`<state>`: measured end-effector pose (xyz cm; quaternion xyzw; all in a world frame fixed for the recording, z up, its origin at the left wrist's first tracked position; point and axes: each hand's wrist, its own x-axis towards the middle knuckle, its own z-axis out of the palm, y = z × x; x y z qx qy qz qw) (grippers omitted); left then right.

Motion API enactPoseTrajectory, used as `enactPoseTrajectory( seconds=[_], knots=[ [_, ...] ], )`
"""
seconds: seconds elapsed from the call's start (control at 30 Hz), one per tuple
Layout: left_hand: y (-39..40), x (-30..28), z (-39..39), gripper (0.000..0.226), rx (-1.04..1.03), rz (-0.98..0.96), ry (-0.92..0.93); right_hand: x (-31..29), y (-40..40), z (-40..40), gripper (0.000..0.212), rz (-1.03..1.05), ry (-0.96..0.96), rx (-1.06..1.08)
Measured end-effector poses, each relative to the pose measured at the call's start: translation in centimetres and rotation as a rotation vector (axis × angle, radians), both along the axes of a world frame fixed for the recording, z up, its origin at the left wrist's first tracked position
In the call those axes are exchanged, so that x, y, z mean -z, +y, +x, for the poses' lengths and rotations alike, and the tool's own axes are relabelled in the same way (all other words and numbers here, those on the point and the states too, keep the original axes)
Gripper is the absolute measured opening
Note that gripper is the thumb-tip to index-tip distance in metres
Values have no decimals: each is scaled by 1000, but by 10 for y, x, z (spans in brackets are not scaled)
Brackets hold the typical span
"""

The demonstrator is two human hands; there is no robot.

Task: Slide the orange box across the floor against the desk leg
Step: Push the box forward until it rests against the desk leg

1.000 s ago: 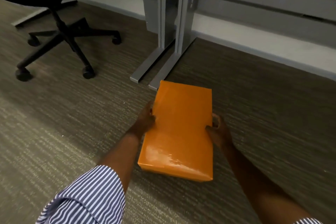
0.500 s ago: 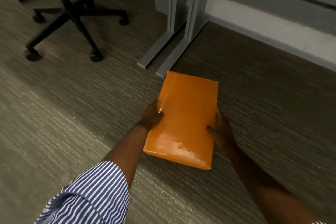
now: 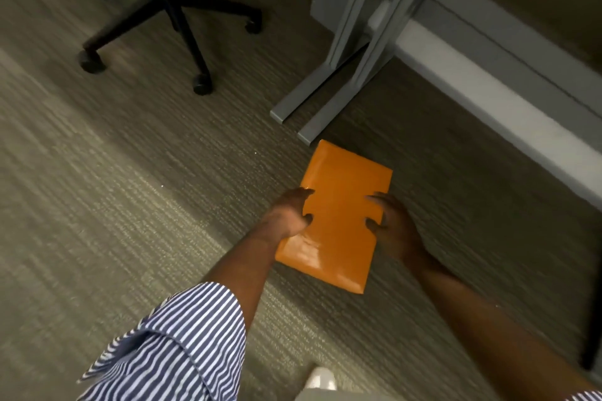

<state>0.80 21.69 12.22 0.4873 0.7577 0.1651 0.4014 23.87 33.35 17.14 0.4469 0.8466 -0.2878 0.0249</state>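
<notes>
The flat orange box [image 3: 340, 205] lies on the carpet, its far corner touching or almost touching the end of the grey desk leg foot [image 3: 317, 127]. My left hand [image 3: 288, 213] grips the box's left edge, fingers curled over the top. My right hand [image 3: 391, 225] grips the right edge the same way. Both forearms reach in from below, the left in a rolled striped sleeve.
A second grey desk foot [image 3: 286, 107] runs parallel just left of the first. A black wheeled office chair base [image 3: 172, 10] stands at the upper left. A pale baseboard [image 3: 488, 101] runs along the wall at right. A white shoe tip [image 3: 321, 378] shows at the bottom.
The box has stayed at the desk foot while the view has swung, so box and desk legs now sit further right. Both hands now curl their fingers further over the box's top.
</notes>
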Motion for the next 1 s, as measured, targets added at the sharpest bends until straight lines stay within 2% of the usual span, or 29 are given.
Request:
enactPoseTrajectory(
  seconds=[0.13,0.23,0.33,0.5,0.7,0.87,1.0],
  knots=[
    [11,18,-12,72,148,-53,130,26,-4,-6,52,-13,-64,-125],
    [27,54,-11,81,335,-82,231,70,-1,-8,61,-19,-111,-206],
    [35,91,-7,89,463,-2,309,113,6,-12,67,-9,-157,-313],
    [36,134,15,90,474,176,289,161,2,-1,69,193,-23,-462],
    [25,153,8,106,794,290,432,189,-10,11,62,381,102,-477],
    [15,150,9,139,890,271,461,193,-24,17,88,368,-51,-538],
    [12,142,13,142,915,242,463,190,-44,19,110,322,-179,-562]
  ],
)
